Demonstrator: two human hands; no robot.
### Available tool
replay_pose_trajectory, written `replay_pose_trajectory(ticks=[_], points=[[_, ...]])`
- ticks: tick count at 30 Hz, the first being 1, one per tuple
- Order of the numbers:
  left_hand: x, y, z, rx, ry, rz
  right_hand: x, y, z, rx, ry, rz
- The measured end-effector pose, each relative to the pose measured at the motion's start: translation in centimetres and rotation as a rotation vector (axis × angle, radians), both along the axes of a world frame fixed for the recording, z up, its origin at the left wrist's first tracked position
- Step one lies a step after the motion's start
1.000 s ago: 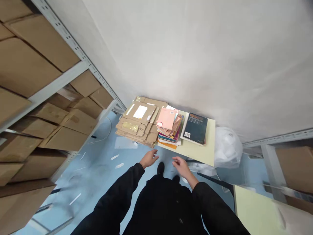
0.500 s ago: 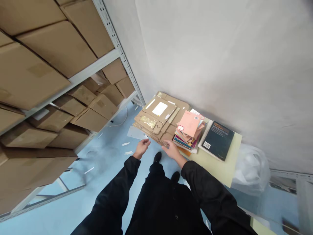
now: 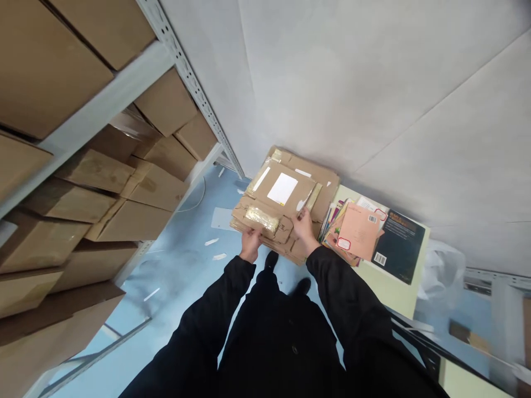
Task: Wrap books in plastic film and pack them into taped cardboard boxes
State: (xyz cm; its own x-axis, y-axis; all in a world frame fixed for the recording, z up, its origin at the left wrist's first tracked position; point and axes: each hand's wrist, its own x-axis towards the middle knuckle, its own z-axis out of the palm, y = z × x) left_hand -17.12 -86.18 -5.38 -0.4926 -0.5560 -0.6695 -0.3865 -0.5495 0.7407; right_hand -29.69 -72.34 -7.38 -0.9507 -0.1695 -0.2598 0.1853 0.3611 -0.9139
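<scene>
My left hand [image 3: 251, 245] has its fingers closed on the near left edge of the stacked, flattened cardboard [image 3: 265, 200]. The top piece carries a white label and shiny strips of tape. My right hand [image 3: 304, 231] is closed on the right side of the same top cardboard; part of its grip is hidden. Just right of this hand is an uneven pile of thin books [image 3: 332, 235], topped by a pink booklet [image 3: 359, 231]. A dark book [image 3: 400, 246] with a barcode lies beside the pile.
A pale yellow tabletop [image 3: 384, 287] supports the books. To the left stands a metal shelf rack [image 3: 182, 72] full of cardboard boxes [image 3: 143, 221]. A translucent plastic bag [image 3: 442, 273] hangs at the right. Paper scraps [image 3: 219, 256] lie on the blue floor [image 3: 178, 293].
Both hands have moved forward and closed on the cardboard. The book pile now sits farther right from the cardboard, against the dark book. The view has shifted slightly.
</scene>
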Motion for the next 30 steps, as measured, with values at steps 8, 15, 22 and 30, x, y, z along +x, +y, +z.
replay_pose_trajectory(ticks=[8, 15, 22, 30], points=[[-0.2, -1.8, -0.1, 0.229, -0.090, 0.063, -1.2, -1.5, 0.6, -0.056, -0.174, -0.291], [0.0, -2.6, -0.2, 0.249, -0.054, 0.058, -1.6, -2.2, 2.3, -0.111, -0.277, -0.335], [0.8, -3.2, 0.7, 0.258, 0.078, 0.173, 1.8, -2.2, 4.3, -0.349, -0.474, -0.257], [3.4, -7.9, 1.5, 0.018, 0.023, 0.175, 7.2, -1.3, 4.8, -0.214, -0.413, -0.059]])
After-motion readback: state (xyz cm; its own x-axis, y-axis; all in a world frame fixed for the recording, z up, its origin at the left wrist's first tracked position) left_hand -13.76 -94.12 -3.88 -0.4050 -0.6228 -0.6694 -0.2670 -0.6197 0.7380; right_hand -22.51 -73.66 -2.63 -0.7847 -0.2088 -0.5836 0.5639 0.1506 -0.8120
